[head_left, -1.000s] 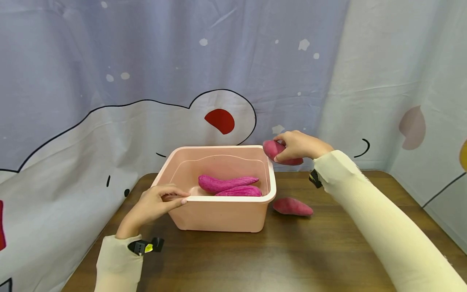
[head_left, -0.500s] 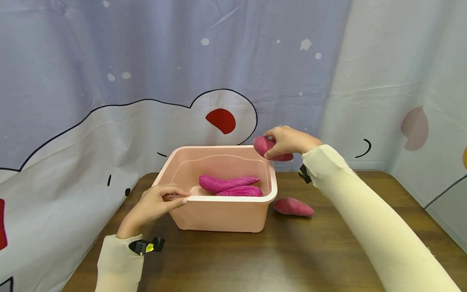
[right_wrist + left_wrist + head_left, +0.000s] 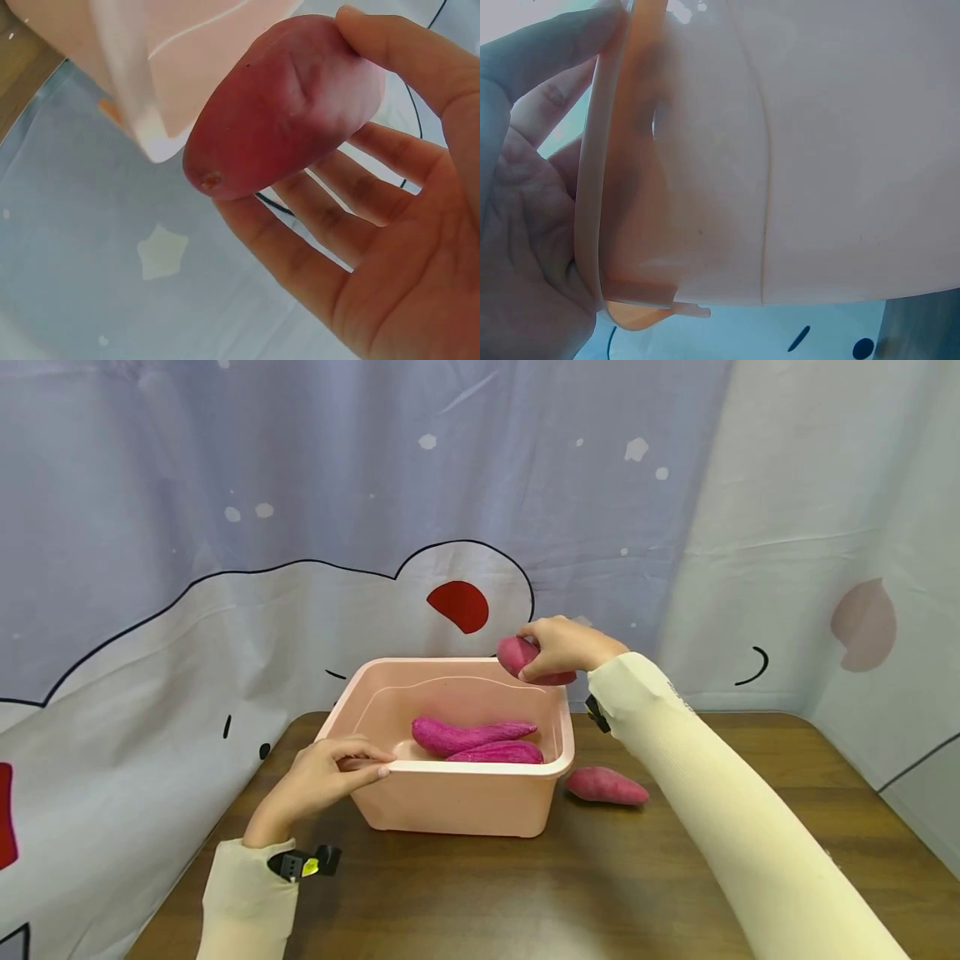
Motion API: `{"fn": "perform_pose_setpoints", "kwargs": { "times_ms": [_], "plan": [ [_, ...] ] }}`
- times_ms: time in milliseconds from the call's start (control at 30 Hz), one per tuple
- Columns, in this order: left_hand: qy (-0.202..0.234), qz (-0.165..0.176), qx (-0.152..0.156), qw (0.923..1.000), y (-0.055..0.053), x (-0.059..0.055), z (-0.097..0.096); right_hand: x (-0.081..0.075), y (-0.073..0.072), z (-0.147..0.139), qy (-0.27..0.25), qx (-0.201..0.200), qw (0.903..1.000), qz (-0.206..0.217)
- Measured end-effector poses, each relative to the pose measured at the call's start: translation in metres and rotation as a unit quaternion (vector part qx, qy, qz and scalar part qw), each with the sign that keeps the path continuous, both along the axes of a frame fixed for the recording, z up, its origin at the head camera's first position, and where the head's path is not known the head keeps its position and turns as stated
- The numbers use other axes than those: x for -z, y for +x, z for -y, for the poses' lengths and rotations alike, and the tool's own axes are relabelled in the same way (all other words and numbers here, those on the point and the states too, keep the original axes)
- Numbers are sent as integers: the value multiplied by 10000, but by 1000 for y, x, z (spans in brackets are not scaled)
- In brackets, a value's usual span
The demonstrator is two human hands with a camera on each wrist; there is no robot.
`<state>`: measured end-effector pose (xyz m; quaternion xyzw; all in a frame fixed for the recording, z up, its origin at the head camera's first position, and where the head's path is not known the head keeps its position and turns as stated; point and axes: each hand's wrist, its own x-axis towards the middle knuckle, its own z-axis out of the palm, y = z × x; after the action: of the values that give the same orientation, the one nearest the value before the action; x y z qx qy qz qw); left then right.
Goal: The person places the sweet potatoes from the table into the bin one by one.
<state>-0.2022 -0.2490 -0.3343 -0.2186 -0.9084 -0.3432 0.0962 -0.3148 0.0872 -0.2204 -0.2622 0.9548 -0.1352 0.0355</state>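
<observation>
My right hand (image 3: pixel 573 645) pinches a reddish-pink sweet potato (image 3: pixel 517 655) over the far right corner of a pink plastic basin (image 3: pixel 457 802). In the right wrist view the sweet potato (image 3: pixel 277 112) lies between thumb and fingertips, its blunt end facing the camera. My left hand (image 3: pixel 322 781) grips the basin's rim at the near left corner; the left wrist view has its fingers bent about the rim (image 3: pixel 592 180). Inside the basin lie two long magenta vegetables, one smooth and curved (image 3: pixel 457 739), the other (image 3: pixel 502 753) partly hidden by the front rim.
A second sweet potato (image 3: pixel 607 786) lies on the brown wooden table (image 3: pixel 480 893), just right of the basin. Behind the table hangs a patterned curtain (image 3: pixel 315 460), close to the basin's far side.
My right hand has carried the sweet potato leftward, from outside the basin's right edge to over its far right corner. The left hand keeps its hold on the rim.
</observation>
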Motion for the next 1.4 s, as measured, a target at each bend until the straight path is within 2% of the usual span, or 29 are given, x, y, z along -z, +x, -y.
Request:
{"fn": "perform_pose_setpoints", "kwargs": {
  "times_ms": [367,633,800,1033,1400],
  "plan": [
    [-113,49,-201,9997,4,-1,-2,6,-7,30,-226,-384,9989,161],
    [180,208,-122,9995,4,-1,-4,12,-10,49,-183,-497,9977,432],
    [195,235,-100,9995,4,-2,-5,19,-15,57,-71,-497,9973,527],
    [418,273,51,9987,6,-1,-6,35,-20,64,89,-539,9965,640],
    [159,197,-115,9996,8,-3,-15,56,-21,56,105,-398,9924,1162]
  ]
}}
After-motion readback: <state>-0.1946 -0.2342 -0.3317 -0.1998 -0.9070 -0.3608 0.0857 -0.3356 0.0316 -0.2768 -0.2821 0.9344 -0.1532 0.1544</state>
